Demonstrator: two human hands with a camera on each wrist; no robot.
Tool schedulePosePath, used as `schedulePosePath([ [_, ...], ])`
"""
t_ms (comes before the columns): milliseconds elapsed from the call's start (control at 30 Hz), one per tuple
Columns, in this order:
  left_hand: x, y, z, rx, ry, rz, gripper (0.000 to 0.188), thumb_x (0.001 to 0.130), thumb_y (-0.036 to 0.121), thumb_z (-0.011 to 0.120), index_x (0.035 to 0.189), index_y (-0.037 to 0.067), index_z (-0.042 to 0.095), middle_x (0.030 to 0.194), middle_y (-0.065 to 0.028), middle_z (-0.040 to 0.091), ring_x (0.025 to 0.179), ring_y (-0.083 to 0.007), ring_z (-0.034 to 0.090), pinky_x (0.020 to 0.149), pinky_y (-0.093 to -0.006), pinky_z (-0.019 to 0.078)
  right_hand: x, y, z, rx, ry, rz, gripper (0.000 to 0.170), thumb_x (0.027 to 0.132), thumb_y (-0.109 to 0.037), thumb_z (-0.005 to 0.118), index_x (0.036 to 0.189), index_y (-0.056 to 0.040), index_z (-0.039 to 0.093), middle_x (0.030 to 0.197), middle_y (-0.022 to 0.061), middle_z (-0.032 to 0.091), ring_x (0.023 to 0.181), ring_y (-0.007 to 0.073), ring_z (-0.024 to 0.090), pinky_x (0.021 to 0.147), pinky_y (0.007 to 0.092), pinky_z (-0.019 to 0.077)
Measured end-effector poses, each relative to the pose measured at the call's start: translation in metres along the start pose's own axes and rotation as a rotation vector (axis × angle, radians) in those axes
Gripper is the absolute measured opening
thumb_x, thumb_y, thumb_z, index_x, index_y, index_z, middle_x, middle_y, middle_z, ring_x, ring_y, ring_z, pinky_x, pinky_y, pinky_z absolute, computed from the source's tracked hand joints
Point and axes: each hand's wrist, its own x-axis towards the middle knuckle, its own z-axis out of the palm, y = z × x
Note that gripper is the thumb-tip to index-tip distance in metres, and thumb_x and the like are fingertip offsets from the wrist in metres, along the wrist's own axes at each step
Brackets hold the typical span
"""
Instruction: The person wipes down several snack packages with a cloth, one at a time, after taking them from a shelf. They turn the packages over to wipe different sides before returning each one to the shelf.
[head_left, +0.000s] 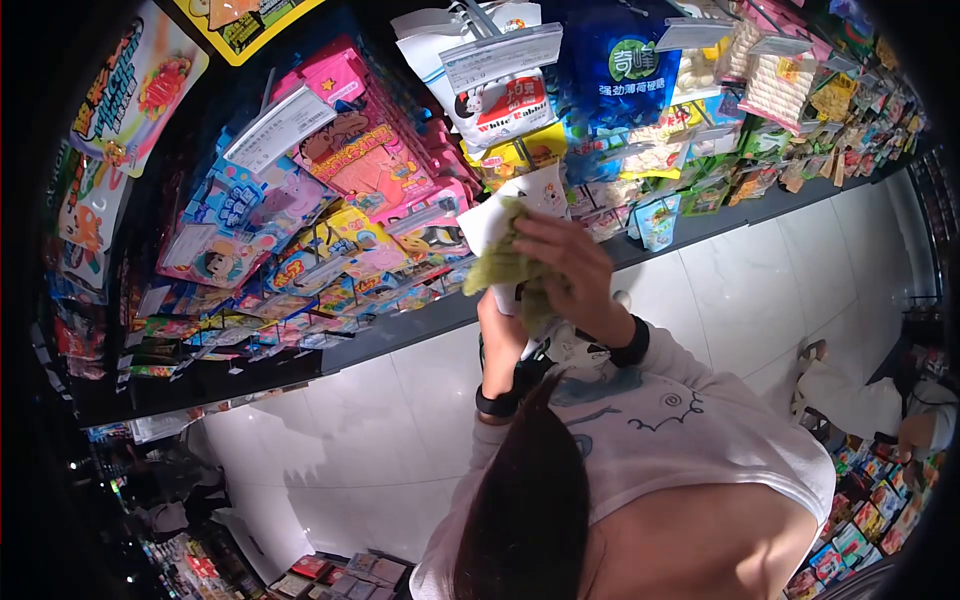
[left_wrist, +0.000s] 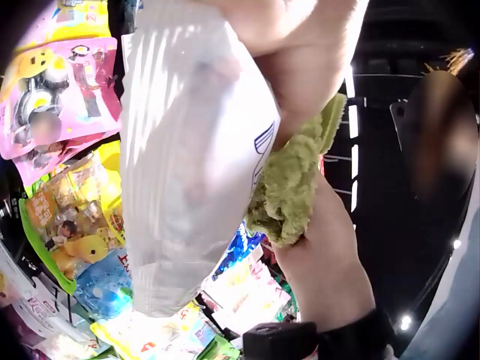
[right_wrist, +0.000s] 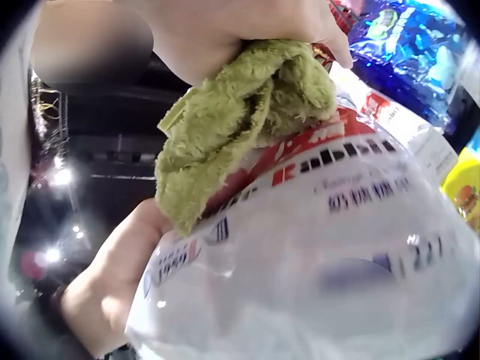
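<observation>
My left hand (head_left: 503,335) grips a white candy bag (left_wrist: 195,150) by its edge. In the right wrist view the bag shows red and black "Rabbit" lettering, and its plastic is creased and shiny. My right hand (head_left: 572,265) holds a fluffy green cloth (right_wrist: 225,127) against the bag's printed face, its fingers bent over the cloth. From the head view, the bag lies partly hidden beneath the cloth and right hand. The left hand's thumb side shows low at the left of the bag in the right wrist view.
Hanging candy packets fill the rack ahead, among them another White Rabbit bag (head_left: 505,110), a blue bag (head_left: 625,75) and pink packets (head_left: 365,150). Price tags (head_left: 280,128) stick out on hooks. Below runs a dark shelf edge (head_left: 400,330), then pale floor tiles (head_left: 380,420).
</observation>
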Motion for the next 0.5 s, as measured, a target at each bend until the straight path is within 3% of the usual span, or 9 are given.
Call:
schedulePosePath([
  [67, -0.003, -0.001, 0.000, -0.065, -0.009, -0.072, 0.029, 0.087, 0.006, 0.050, 0.115, -0.002, 0.053, 0.104, -0.0102, 0.062, 0.093, -0.0181, 0.060, 0.078, -0.0283, 0.0462, 0.002, -0.019, 0.004, -0.078, -0.129, -0.167, 0.032, 0.068, 0.000, 0.058, 0.098, -0.0097, 0.063, 0.117, 0.0022, 0.059, 0.111, 0.0237, 0.054, 0.091, 0.0382, 0.0408],
  [100, 0.002, -0.001, 0.007, -0.174, 0.125, 0.002, 0.030, 0.089, 0.010, 0.048, 0.117, -0.001, 0.052, 0.106, -0.0108, 0.060, 0.095, -0.0186, 0.059, 0.078, -0.0289, 0.0468, 0.001, -0.020, 0.008, -0.041, -0.161, -0.222, 0.029, 0.068, 0.000, 0.058, 0.095, -0.0104, 0.063, 0.116, 0.0001, 0.059, 0.108, 0.0212, 0.054, 0.087, 0.0349, 0.0418],
  [200, -0.005, -0.003, 0.008, -0.275, 0.223, 0.000, 0.029, 0.089, 0.008, 0.050, 0.116, -0.001, 0.052, 0.107, -0.0101, 0.058, 0.095, -0.0184, 0.059, 0.076, -0.0298, 0.0481, 0.003, -0.010, 0.000, 0.031, -0.282, -0.261, 0.029, 0.069, 0.000, 0.058, 0.096, -0.0096, 0.062, 0.117, 0.0008, 0.058, 0.109, 0.0216, 0.054, 0.086, 0.0338, 0.0426],
  [233, -0.002, 0.007, 0.005, -0.282, 0.149, -0.006, 0.030, 0.090, 0.012, 0.054, 0.116, -0.002, 0.048, 0.104, -0.0100, 0.057, 0.096, -0.0199, 0.057, 0.080, -0.0310, 0.0460, 0.008, 0.002, -0.004, 0.024, -0.254, -0.240, 0.030, 0.069, 0.000, 0.058, 0.097, -0.0091, 0.063, 0.116, 0.0029, 0.059, 0.108, 0.0235, 0.055, 0.086, 0.0350, 0.0435],
  [333, 0.002, 0.003, 0.000, -0.271, 0.047, -0.213, 0.025, 0.090, 0.013, 0.054, 0.110, -0.002, 0.052, 0.089, -0.0043, 0.059, 0.078, -0.0115, 0.056, 0.070, -0.0256, 0.0459, 0.021, 0.022, -0.013, 0.002, -0.200, -0.137, 0.032, 0.069, 0.001, 0.058, 0.100, -0.0072, 0.063, 0.116, 0.0077, 0.059, 0.107, 0.0278, 0.055, 0.087, 0.0374, 0.0453],
  [367, 0.002, 0.018, 0.001, -0.348, 0.066, -0.206, 0.025, 0.091, 0.019, 0.054, 0.103, -0.003, 0.054, 0.077, -0.0005, 0.057, 0.068, -0.0055, 0.051, 0.062, -0.0222, 0.0436, 0.024, 0.017, -0.013, -0.007, -0.194, -0.079, 0.032, 0.069, 0.002, 0.058, 0.100, -0.0063, 0.063, 0.116, 0.0083, 0.059, 0.106, 0.0283, 0.055, 0.087, 0.0374, 0.0453],
  [400, 0.001, 0.014, 0.004, -0.326, 0.130, -0.208, 0.026, 0.092, 0.021, 0.054, 0.102, -0.003, 0.054, 0.078, -0.0012, 0.056, 0.069, -0.0069, 0.052, 0.063, -0.0230, 0.0439, 0.027, 0.013, -0.012, -0.016, -0.187, -0.022, 0.033, 0.068, 0.003, 0.058, 0.100, -0.0054, 0.062, 0.117, 0.0089, 0.058, 0.105, 0.0289, 0.055, 0.087, 0.0375, 0.0454],
  [500, -0.002, 0.007, 0.007, -0.251, 0.289, -0.173, 0.030, 0.093, 0.025, 0.052, 0.102, -0.003, 0.054, 0.083, -0.0026, 0.056, 0.074, -0.0113, 0.054, 0.066, -0.0256, 0.0449, 0.017, -0.014, -0.006, 0.016, -0.193, -0.094, 0.035, 0.066, 0.004, 0.059, 0.099, -0.0051, 0.062, 0.118, 0.0087, 0.057, 0.104, 0.0284, 0.055, 0.087, 0.0376, 0.0451],
])
